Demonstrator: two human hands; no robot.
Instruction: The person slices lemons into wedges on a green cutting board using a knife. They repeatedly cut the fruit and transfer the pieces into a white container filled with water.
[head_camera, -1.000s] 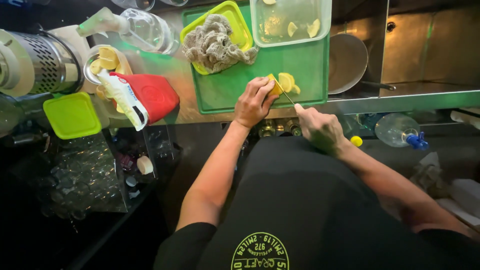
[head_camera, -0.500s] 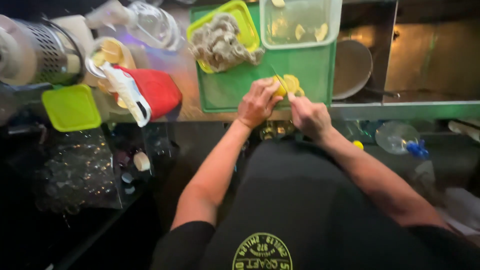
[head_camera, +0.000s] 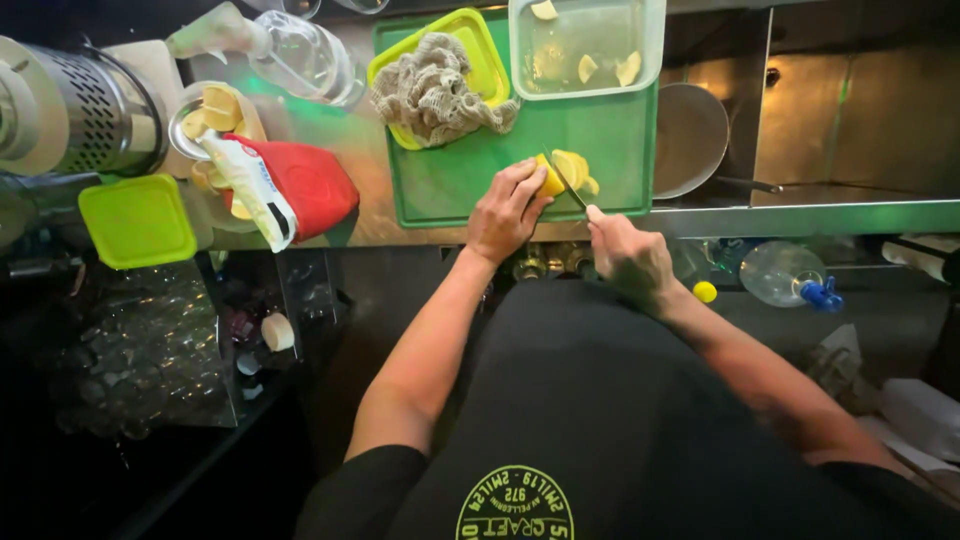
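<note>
1. The left hand (head_camera: 505, 212) is pressing its fingers (head_camera: 527, 183) together, curled down onto a yellow lemon piece (head_camera: 551, 178) and pinning it against the green cutting board (head_camera: 470, 175).
2. The right hand (head_camera: 628, 258) is wrapping its fingers shut around the handle of a knife (head_camera: 566, 187); the handle itself is hidden inside the fist.
3. The blade is running from the right hand toward 11 o'clock, its long axis slanting across the lemon, and it is lying just on the 3 o'clock side of the left fingertips. The left hand is the nearer one, touching the fruit; the right is reaching it only through the blade.
4. More cut lemon wedges (head_camera: 578, 170) are lying just at 3 o'clock of the blade, touching the held piece or nearly so.
5. At 12 o'clock, a clear plastic tub (head_camera: 640, 60) is holding a few lemon slices.
6. At 10 o'clock, a crumpled beige cloth (head_camera: 435, 92) is sitting in a yellow-green tray (head_camera: 478, 40).
7. Farther out at 9 o'clock, a red squeeze bottle (head_camera: 305, 182) is lying on the steel tabletop (head_camera: 360, 215), with a green lid (head_camera: 137, 220) beyond it.
</note>
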